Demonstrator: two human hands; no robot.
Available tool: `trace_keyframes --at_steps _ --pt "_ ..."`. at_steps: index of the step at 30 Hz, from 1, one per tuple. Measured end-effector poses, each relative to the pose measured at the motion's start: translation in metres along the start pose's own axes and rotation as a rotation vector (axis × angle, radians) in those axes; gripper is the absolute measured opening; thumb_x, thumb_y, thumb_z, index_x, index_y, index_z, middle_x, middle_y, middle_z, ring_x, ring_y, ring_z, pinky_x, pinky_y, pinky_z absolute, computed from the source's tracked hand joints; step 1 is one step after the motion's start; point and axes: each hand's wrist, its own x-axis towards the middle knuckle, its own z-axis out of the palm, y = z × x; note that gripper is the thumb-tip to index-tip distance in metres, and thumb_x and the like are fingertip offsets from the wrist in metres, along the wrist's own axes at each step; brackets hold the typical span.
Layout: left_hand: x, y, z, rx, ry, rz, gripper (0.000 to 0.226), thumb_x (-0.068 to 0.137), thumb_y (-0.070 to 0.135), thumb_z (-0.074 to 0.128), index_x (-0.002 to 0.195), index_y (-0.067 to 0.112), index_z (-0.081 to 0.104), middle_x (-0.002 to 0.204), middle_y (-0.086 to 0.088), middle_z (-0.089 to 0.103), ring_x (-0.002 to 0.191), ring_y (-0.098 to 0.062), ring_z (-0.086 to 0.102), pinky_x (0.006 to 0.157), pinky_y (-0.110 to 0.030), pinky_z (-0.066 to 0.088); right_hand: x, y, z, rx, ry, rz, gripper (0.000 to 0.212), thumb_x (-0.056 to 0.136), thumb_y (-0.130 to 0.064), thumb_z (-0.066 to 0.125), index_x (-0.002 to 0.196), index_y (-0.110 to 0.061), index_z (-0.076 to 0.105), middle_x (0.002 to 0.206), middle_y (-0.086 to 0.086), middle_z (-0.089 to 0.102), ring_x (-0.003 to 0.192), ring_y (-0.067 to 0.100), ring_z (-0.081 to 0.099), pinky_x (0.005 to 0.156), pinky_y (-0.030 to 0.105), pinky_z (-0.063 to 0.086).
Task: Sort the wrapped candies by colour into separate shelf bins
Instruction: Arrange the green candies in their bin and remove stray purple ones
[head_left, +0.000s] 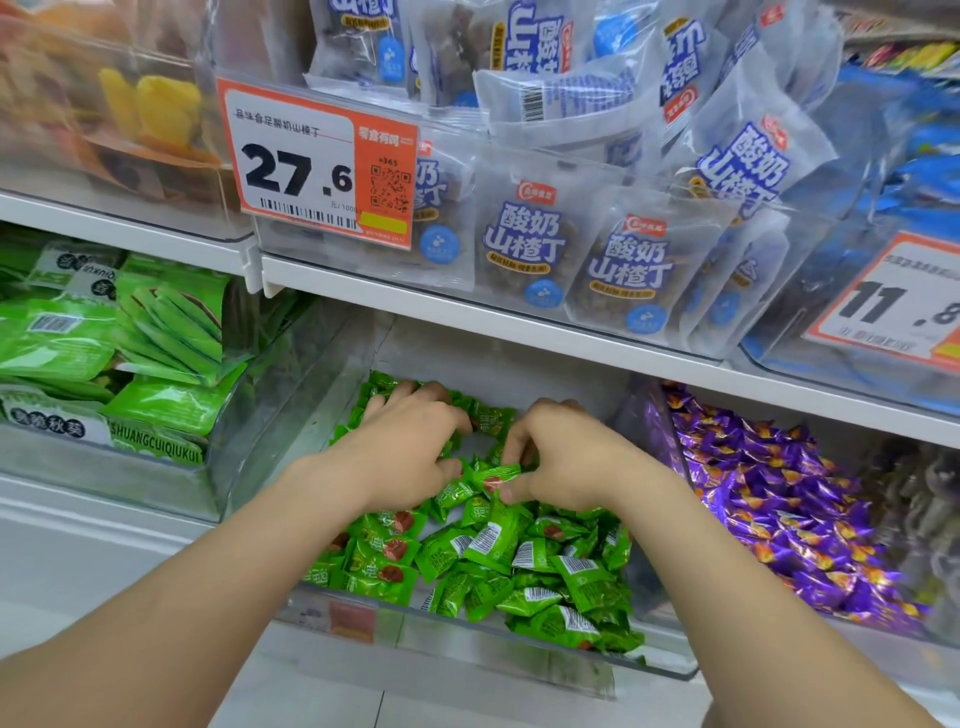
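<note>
While deep in bin of green candies — curls left hand fingers into pile, hold unclear; pinches one candy with right hand. Purple candies alongside, right.

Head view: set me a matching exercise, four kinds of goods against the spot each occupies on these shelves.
Things:
1 green candies
2 purple candies
3 white-and-blue packets
4 green flat packs

Places:
A upper shelf, bin bearing the 27.6 price tag
B lower bin just left of C
C lower bin that the left hand and right hand reach into
D lower bin just right of C

Pairs: 1-C; 2-D; 3-A; 4-B
</note>
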Motion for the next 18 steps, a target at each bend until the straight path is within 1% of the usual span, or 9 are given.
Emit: trace_keyframes --at_steps 2,4,5,6,8,10,12,15,18 --pt "-0.002 0.001 -0.004 -0.137 0.096 0.061 0.034 0.095 0.039 0.067 0.129 0.035 0.067 0.129 0.003 0.06 0.127 -0.022 0.051 0.107 -0.041 0.043 0.0 0.002 -0.003 0.149 0.042 -0.014 0.023 0.078 -0.043 0.088 0.083 -0.028 0.072 0.083 -0.008 0.071 0.083 0.011 0.067 0.081 0.035 0.059" --pt "-0.006 0.006 -0.01 -0.44 0.14 0.073 0.02 0.096 0.032 0.069 0.114 0.028 0.076 0.104 0.01 0.076 0.101 -0.01 0.069 0.092 -0.031 0.055 -0.001 0.003 -0.004 0.285 0.092 -0.037 0.015 0.083 -0.035 0.085 0.085 -0.028 0.072 0.078 -0.007 0.072 0.073 0.007 0.068 0.073 0.033 0.059" --pt "-0.008 0.009 -0.012 -0.606 0.115 0.051 0.014 0.096 0.028 0.071 0.109 0.025 0.077 0.092 0.01 0.079 0.089 -0.009 0.074 0.084 -0.028 0.059 -0.003 0.002 -0.005 0.329 0.119 -0.044 0.01 0.087 -0.03 0.081 0.087 -0.029 0.072 0.079 -0.006 0.072 0.069 0.004 0.065 0.068 0.026 0.057" --pt "-0.01 0.012 -0.014 -0.748 0.093 0.025 0.011 0.095 0.024 0.074 0.105 0.023 0.077 0.086 0.006 0.079 0.082 -0.013 0.076 0.08 -0.03 0.062 -0.005 0.001 -0.006 0.368 0.15 -0.049 0.007 0.09 -0.025 0.077 0.09 -0.03 0.071 0.082 -0.006 0.071 0.067 0.002 0.062 0.063 0.021 0.053" --pt "-0.012 0.016 -0.015 -0.945 0.113 -0.067 0.005 0.093 0.014 0.078 0.098 0.015 0.078 0.08 -0.006 0.079 0.078 -0.024 0.078 0.077 -0.036 0.065 -0.007 -0.002 -0.008 0.508 0.207 -0.049 0.009 0.095 -0.02 0.071 0.096 -0.03 0.071 0.087 -0.004 0.071 0.071 0.008 0.064 0.061 0.019 0.051" --pt "-0.014 0.019 -0.018 -1.099 0.15 -0.181 0.002 0.094 0.008 0.076 0.095 0.007 0.076 0.079 -0.016 0.078 0.079 -0.026 0.079 0.075 -0.035 0.066 -0.01 -0.003 -0.01 0.67 0.229 -0.019 0.009 0.095 -0.025 0.075 0.103 -0.027 0.072 0.094 -0.002 0.074 0.079 0.012 0.068 0.065 0.022 0.054" --pt "-0.016 0.02 -0.022 -1.234 0.151 -0.266 0.007 0.096 0.006 0.073 0.1 0.001 0.074 0.086 -0.021 0.078 0.083 -0.026 0.079 0.075 -0.032 0.066 -0.012 -0.002 -0.012 0.767 0.187 0.008 0.02 0.091 -0.032 0.08 0.107 -0.022 0.074 0.095 -0.002 0.079 0.084 0.014 0.074 0.076 0.029 0.057" --pt "-0.015 0.017 -0.026 -1.371 0.109 -0.323 0.01 0.097 0.005 0.071 0.105 -0.002 0.07 0.093 -0.022 0.077 0.085 -0.025 0.079 0.072 -0.029 0.065 -0.013 -0.002 -0.013 0.838 0.122 0.032 0.022 0.094 -0.03 0.077 0.108 -0.014 0.075 0.086 -0.002 0.078 0.067 0.012 0.071 0.063 0.026 0.051" --pt "-0.011 0.014 -0.023 -1.434 0.118 -0.354 0.01 0.097 0.004 0.071 0.105 -0.002 0.07 0.094 -0.022 0.078 0.085 -0.024 0.079 0.07 -0.028 0.065 -0.008 -0.003 -0.009 0.96 0.09 0.069 0.023 0.095 -0.028 0.076 0.111 -0.011 0.075 0.078 0.0 0.073 0.063 0.01 0.063 0.059 0.025 0.048"
